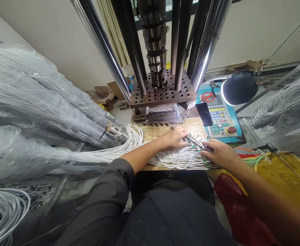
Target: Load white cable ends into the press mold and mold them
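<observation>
Left hand (177,137), palm down, and right hand (219,152), fingers pinched, grip opposite ends of a slim metal bar (196,141) between them, over white cables (175,160) running left past the left hand, whose grip is partly hidden, cable ends hard to make out.

cables (179,160) on worktop (152,132) | press (139,99) behind | control panel (219,118), lamp (243,89) right

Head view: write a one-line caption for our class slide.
Left hand and right hand hold a slim metal tool over white cables, a press and control panel beyond.
</observation>
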A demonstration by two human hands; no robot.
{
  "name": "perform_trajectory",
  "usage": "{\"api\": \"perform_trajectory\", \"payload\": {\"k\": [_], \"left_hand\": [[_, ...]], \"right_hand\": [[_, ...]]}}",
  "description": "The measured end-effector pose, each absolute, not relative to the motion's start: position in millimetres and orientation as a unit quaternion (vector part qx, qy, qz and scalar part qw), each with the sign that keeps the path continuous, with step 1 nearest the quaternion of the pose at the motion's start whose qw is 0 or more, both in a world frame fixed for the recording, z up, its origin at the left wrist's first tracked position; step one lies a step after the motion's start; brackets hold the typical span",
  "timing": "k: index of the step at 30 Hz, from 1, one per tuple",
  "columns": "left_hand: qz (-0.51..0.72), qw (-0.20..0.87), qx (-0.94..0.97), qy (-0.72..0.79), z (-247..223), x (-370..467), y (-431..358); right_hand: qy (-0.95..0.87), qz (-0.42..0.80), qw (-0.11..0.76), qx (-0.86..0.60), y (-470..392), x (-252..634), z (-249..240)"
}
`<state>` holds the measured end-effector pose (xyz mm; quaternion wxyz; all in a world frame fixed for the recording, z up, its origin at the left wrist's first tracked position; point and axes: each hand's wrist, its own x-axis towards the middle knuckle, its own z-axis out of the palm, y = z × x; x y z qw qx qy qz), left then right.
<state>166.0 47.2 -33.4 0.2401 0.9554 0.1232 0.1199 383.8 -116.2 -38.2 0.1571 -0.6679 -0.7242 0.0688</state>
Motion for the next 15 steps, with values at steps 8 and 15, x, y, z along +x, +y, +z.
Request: {"api": "perform_trajectory", "payload": {"k": [8,15], "left_hand": [[0.163,0.167,0.941,0.244,-10.4,146.6,64.8],[0.141,0.166,0.876,0.43,1.9,109.9,120.1]], "right_hand": [[-0.722,0.093,0.207,-0.654,-65.6,382.3,-8.2],[-0.709,0.099,0.283,-0.638,51.0,362.1,-22.3]]}}
